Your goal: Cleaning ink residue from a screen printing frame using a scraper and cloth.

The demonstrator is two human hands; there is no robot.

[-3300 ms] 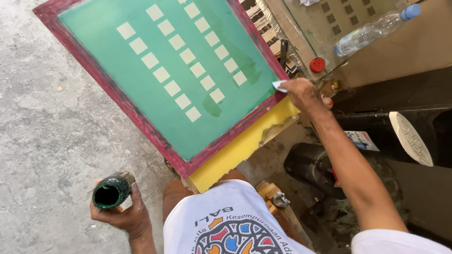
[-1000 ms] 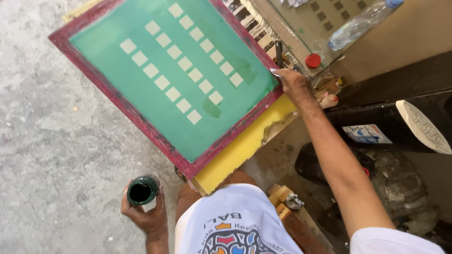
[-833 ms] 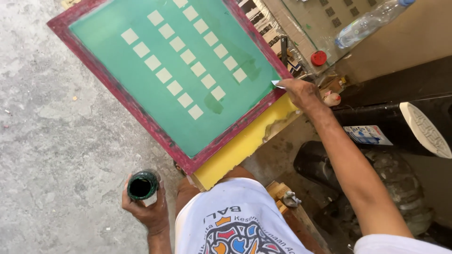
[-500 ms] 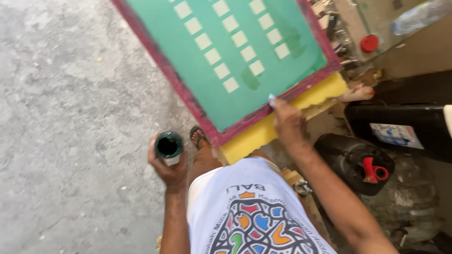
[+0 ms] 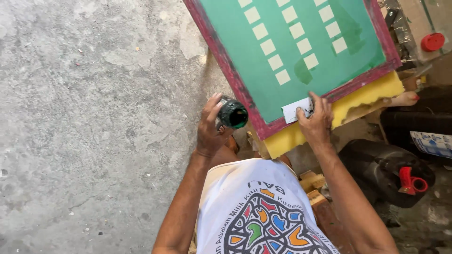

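A screen-printing frame with a dark red wooden border and green mesh carrying rows of pale squares lies on a yellow foam pad. My left hand grips a small open jar of dark green ink, tipped toward the frame's near corner. My right hand rests on the frame's near edge and presses a small white card flat onto the mesh.
Rough grey concrete floor fills the left. A black jerrycan with a red cap sits at right. A red bottle cap lies at top right. Wooden blocks sit under my right arm.
My left hand has brought the ink jar from beside my body up to the frame's corner. My right hand slid along the frame's edge and now holds the white card on the mesh.
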